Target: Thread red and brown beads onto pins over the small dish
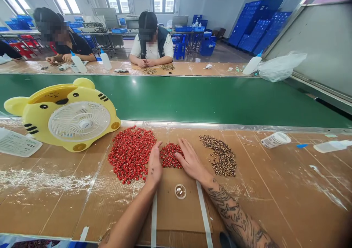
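Note:
My left hand [155, 164] stands on its edge with the fingers stretched out, touching the left side of a small heap of red pieces [171, 155]. On the heap's right side lies my right hand [192, 161], fingers extended and thumb spread over the pieces. Neither hand grips anything. A larger heap of red pieces [132, 152] is just left of my left hand. To the right of my right hand is a curved heap of small dark and gold pieces [221, 156]. Between my forearms, a small clear round dish [180, 191] sits on a cardboard sheet [176, 218] with taped sides.
A yellow animal-faced fan [68, 116] stands at left. A white tub [275, 140] and a squeeze bottle [332, 146] lie at right. Beyond runs a green conveyor belt [192, 99]. Across it sit a person in a white shirt [151, 46] and another in black [73, 44].

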{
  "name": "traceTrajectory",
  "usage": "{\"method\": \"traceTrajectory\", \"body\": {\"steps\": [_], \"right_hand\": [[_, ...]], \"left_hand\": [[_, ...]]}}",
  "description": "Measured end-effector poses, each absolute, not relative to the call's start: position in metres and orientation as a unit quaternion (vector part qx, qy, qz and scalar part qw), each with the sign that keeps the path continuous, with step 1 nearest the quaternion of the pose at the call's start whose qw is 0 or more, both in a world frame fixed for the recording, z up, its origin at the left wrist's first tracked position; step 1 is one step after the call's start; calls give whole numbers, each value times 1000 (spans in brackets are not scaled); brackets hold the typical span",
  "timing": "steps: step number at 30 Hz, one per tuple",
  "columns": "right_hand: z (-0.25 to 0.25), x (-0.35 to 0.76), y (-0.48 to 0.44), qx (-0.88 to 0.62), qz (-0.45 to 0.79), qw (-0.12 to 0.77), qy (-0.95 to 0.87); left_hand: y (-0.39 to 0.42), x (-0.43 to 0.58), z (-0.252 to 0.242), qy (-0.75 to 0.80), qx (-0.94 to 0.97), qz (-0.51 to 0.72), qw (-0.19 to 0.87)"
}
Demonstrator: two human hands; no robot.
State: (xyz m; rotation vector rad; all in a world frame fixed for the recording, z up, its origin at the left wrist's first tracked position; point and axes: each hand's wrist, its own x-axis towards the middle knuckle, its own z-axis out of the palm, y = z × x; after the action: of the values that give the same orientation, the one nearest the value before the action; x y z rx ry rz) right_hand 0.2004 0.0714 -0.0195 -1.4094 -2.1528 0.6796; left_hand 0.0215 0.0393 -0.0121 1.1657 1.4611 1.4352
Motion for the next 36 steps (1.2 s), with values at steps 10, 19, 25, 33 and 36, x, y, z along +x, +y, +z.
{"method": "traceTrajectory", "body": {"steps": [10, 19, 25, 33, 36], "right_hand": [[-25, 195, 66, -483, 122, 186, -847], [12, 208, 58, -480, 150, 318, -804], [28, 231, 32, -404, 343, 312, -788], [14, 234, 28, -348, 385, 288, -805], [9, 232, 24, -331, 385, 291, -811]], "left_hand": [[44, 35, 7, 584, 551, 487, 345], [-21, -52, 28, 629, 711, 282, 136], [-21, -50, 28, 617, 775, 125, 56], [6, -45, 35, 610, 783, 35, 115], [-2, -47, 20, 612, 774, 79, 145]]}}
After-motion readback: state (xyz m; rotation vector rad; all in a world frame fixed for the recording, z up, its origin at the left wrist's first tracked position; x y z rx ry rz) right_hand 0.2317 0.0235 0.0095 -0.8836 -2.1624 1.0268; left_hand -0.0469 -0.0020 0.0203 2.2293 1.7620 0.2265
